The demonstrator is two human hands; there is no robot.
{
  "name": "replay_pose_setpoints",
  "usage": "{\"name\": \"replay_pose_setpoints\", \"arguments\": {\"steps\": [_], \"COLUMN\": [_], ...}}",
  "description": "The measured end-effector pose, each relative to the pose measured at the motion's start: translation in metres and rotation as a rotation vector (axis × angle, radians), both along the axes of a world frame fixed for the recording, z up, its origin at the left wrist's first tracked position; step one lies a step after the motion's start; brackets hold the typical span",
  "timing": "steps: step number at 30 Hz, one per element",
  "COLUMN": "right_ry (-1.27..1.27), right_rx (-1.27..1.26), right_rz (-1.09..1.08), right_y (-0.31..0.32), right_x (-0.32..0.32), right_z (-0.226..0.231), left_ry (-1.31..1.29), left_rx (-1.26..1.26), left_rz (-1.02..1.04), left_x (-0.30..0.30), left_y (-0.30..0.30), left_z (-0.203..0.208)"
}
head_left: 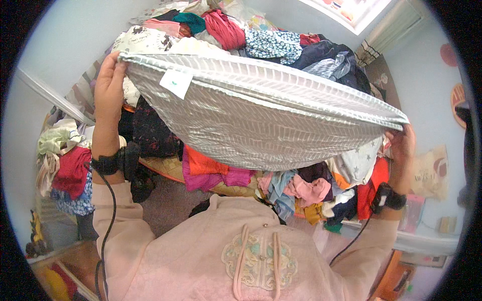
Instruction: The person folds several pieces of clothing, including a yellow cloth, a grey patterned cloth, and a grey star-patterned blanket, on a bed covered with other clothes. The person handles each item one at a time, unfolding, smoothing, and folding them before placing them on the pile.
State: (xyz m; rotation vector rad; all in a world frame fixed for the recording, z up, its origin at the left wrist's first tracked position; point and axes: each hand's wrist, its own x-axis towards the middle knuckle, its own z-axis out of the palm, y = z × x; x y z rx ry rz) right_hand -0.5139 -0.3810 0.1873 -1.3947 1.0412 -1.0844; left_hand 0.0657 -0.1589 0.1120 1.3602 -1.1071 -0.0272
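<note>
A grey-and-white herringbone-patterned cloth [251, 115] with a small white tag is stretched out flat in front of me, above a big heap of mixed clothes [281, 45]. My left hand [108, 85] grips its left corner, raised high. My right hand [401, 145] pinches its right corner, lower down. Both wrists wear black bands with cables. The cloth hides the middle of the heap.
More clothes [311, 190] spill out below the cloth: pink, orange, blue and red pieces. A smaller pile [70, 165] lies at the left. A pale wall [60, 35] stands behind, a bright window [351, 10] at the top right. My pink top [251, 251] fills the lower frame.
</note>
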Motion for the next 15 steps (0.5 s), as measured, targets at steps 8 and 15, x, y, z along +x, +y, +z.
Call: {"name": "replay_pose_setpoints", "arguments": {"steps": [8,15], "right_ry": [-0.161,-0.37], "right_rx": [0.04,-0.195], "right_rz": [-0.069,-0.039], "right_y": [-0.063,-0.032], "right_x": [0.06,0.064], "right_z": [-0.045,0.011], "left_ry": [0.224,0.122], "left_rx": [0.19,-0.238], "left_rz": [-0.004,0.092], "left_x": [0.033,0.029], "left_y": [-0.057,0.001], "left_z": [0.0,0.046]}}
